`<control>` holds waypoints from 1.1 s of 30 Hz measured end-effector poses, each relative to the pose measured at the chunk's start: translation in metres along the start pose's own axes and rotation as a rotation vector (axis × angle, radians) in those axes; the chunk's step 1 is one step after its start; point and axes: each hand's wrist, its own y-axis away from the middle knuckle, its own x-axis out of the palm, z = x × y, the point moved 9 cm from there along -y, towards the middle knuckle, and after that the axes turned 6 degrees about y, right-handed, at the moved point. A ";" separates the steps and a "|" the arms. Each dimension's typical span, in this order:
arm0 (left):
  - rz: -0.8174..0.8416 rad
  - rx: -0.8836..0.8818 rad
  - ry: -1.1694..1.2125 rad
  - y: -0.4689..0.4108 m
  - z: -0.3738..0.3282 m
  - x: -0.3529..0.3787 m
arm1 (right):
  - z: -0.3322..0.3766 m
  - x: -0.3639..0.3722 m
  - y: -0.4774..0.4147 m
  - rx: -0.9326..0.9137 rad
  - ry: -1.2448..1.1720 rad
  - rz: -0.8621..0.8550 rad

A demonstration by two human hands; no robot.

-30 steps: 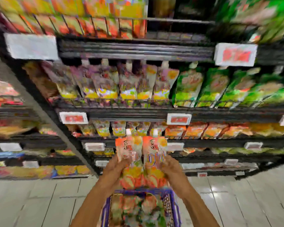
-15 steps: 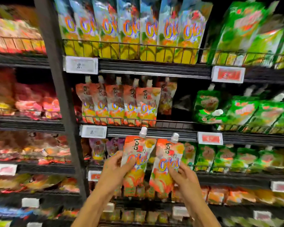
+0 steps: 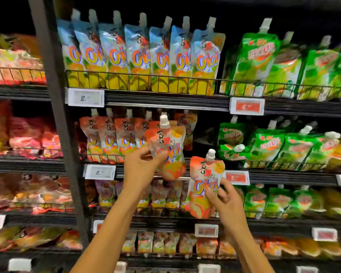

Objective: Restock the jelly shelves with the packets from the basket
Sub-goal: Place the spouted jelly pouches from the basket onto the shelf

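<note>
So the person had one orange pouch in each hand, both upright, caps on top. The left hand (image 3: 144, 164) was curled round the lower half of the left pouch (image 3: 172, 138), thumb across the front. It held the pouch up right in front of the orange row (image 3: 110, 138) on the middle shelf, overlapping the row's right end. The right hand (image 3: 224, 198) pinched the right pouch (image 3: 203, 186) by its lower right edge, further down, out in front of the shelf below. Couldn't see the basket at all.

What mattered imo was the free slot. There was a dark gap (image 3: 205, 133) just right of the orange row, before the green pouches (image 3: 268, 146), so it sat a bit right of the left pouch and above the right one. The left was clearly nearer, already at shelf height. Both pouches stood roughly vertical with a slight lean, same as the row, so I'd guess no turning was needed, just a lift over the wire rail (image 3: 104, 157) and a push back. A cap might catch the shelf above if a pouch went in too high.
</note>
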 end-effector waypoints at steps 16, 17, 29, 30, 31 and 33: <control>-0.224 0.072 -0.137 -0.046 0.005 0.043 | 0.010 -0.022 -0.009 0.010 0.013 -0.039; -0.224 0.082 -0.162 -0.045 0.008 0.044 | 0.011 -0.022 -0.009 0.008 0.017 -0.034; -0.188 0.048 -0.378 -0.047 0.032 0.048 | 0.015 -0.012 -0.018 0.016 0.013 -0.004; -0.171 0.047 -0.382 -0.048 0.033 0.049 | 0.018 -0.009 -0.019 0.010 0.007 -0.003; -0.152 0.056 -0.381 -0.048 0.033 0.050 | 0.020 -0.008 -0.020 0.003 -0.001 -0.003; -0.115 0.084 -0.383 -0.045 0.033 0.053 | 0.025 -0.003 -0.021 -0.005 -0.018 -0.005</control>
